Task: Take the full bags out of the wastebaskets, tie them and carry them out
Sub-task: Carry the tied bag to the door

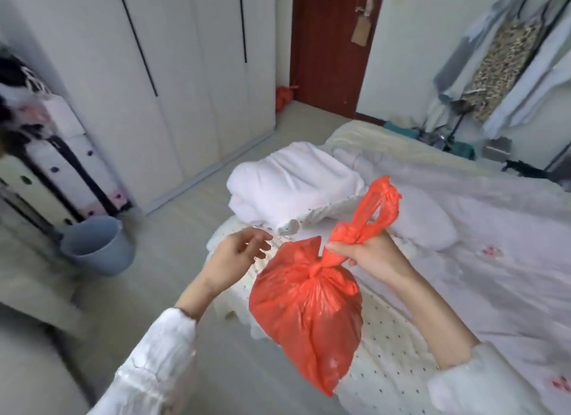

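Red bag (pixel 306 315) hangs knotted from the right hand (pixel 367 254), which grips its handles; left hand (pixel 234 257) hovers slack. One-handed, thin plastic could slip or tear.

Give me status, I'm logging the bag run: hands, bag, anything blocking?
Right hand grips red bag above knot. Left hand open, off it. Second red bag by door. Floor path looks open.

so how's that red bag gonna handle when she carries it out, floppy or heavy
Probably floppy: the red bag hangs in a soft teardrop below its knot. Likely light for its size, since the right hand alone holds it up by the twisted handles, with the left hand off it. The thin film looks tearable.
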A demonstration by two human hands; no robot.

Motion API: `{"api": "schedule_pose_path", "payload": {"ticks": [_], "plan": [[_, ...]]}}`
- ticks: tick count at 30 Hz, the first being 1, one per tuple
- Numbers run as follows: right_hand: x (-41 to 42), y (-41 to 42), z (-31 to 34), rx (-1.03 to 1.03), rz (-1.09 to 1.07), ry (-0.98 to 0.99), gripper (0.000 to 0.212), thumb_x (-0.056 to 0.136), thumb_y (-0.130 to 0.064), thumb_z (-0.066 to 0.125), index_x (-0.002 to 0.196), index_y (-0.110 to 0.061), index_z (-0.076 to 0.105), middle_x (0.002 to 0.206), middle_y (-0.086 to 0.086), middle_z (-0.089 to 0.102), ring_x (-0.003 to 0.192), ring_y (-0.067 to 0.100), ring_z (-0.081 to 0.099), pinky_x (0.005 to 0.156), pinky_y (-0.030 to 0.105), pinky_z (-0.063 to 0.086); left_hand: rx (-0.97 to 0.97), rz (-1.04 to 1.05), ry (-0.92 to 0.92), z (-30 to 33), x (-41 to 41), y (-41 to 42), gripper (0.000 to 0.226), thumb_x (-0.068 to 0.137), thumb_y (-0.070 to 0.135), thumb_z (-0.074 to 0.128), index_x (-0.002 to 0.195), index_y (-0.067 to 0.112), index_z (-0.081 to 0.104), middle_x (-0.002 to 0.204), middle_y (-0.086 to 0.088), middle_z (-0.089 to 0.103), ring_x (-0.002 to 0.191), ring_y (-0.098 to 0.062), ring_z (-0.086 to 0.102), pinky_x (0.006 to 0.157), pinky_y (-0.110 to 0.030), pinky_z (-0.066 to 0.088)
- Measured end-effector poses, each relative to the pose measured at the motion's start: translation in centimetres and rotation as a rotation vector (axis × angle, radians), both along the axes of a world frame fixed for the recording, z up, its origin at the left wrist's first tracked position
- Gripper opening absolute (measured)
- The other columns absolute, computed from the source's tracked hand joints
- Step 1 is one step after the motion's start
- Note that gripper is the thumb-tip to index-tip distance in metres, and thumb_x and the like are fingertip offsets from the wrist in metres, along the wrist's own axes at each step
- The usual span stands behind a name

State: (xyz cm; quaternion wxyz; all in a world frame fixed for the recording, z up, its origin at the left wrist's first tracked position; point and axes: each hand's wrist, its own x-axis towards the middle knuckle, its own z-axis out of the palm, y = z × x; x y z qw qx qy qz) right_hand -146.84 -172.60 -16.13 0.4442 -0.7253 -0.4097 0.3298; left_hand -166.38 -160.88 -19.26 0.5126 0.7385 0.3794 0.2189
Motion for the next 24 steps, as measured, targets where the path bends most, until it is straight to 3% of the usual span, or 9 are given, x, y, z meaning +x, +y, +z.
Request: {"api": "schedule_pose_path", "payload": {"ticks": [2,5,9,12,16,19,24], "plan": [[-3.5,6.5,0.0,0.019,0.099,0.03,0.013,0.075,-0.007,0.071,0.071,-0.017,0.065,0.067,-0.008,0.063,0.055,-0.007,0.056,0.056,0.01,0.041,0.035,0.09,0.0,0.2,-4.4,5.4,0.028,0.096,0.015,0.039,0.083,0.029,0.059,0.078,0.005,0.063,0.061,0.004,0.059,0.065,-0.017,0.046],[-8.4,15.1,0.0,0.01,0.248,0.061,0.008,0.075,-0.01,0.071,0.073,-0.016,0.066,0.068,-0.007,0.064,0.058,-0.004,0.056,0.058,0.015,0.04,0.053,0.217,0.002,0.7,-9.8,11.7,0.03,0.096,0.013,0.038,0.08,0.03,0.058,0.077,0.006,0.063,0.058,0.007,0.059,0.059,-0.012,0.046],[-13.6,25.9,0.5,0.004,0.381,0.107,0.021,0.077,-0.008,0.069,0.064,-0.022,0.061,0.054,-0.015,0.062,0.05,-0.006,0.056,0.052,0.014,0.041,0.071,0.336,0.022,0.9,-15.2,19.3,0.03,0.096,0.012,0.038,0.08,0.029,0.058,0.077,0.006,0.063,0.061,0.008,0.058,0.059,-0.011,0.045],[-16.4,34.1,0.6,0.006,0.484,0.13,0.025,0.078,-0.004,0.067,0.064,-0.022,0.058,0.058,-0.011,0.059,0.052,-0.002,0.055,0.052,0.016,0.042,0.052,0.397,0.042,0.3,-18.2,25.2,0.028,0.096,0.014,0.038,0.082,0.027,0.058,0.078,0.006,0.063,0.062,0.008,0.058,0.065,-0.019,0.047],[-18.7,45.4,-0.2,-0.005,0.515,0.205,0.027,0.078,0.005,0.064,0.064,-0.017,0.057,0.043,-0.014,0.058,0.041,-0.006,0.053,0.042,0.009,0.04,0.056,0.436,0.089,-0.2,-20.9,35.2,0.023,0.096,0.017,0.038,0.089,0.021,0.06,0.082,0.005,0.064,0.065,0.005,0.06,0.07,-0.025,0.047],[-18.6,53.5,-1.1,-0.032,0.528,0.208,0.03,0.079,0.005,0.064,0.062,-0.018,0.055,0.039,-0.016,0.057,0.038,-0.006,0.051,0.041,0.009,0.039,0.052,0.471,0.089,-0.4,-21.7,43.1,0.022,0.096,0.017,0.038,0.092,0.017,0.06,0.081,0.001,0.064,0.067,-0.001,0.06,0.068,-0.016,0.046],[-17.0,65.7,-0.9,-0.062,0.474,0.187,0.028,0.078,0.001,0.066,0.065,-0.022,0.056,0.04,-0.019,0.057,0.039,-0.007,0.051,0.041,0.01,0.038,-0.008,0.442,0.079,-0.1,-21.6,54.9,0.022,0.096,0.015,0.038,0.088,0.02,0.059,0.08,0.004,0.063,0.06,0.01,0.059,0.059,-0.008,0.044]]}}
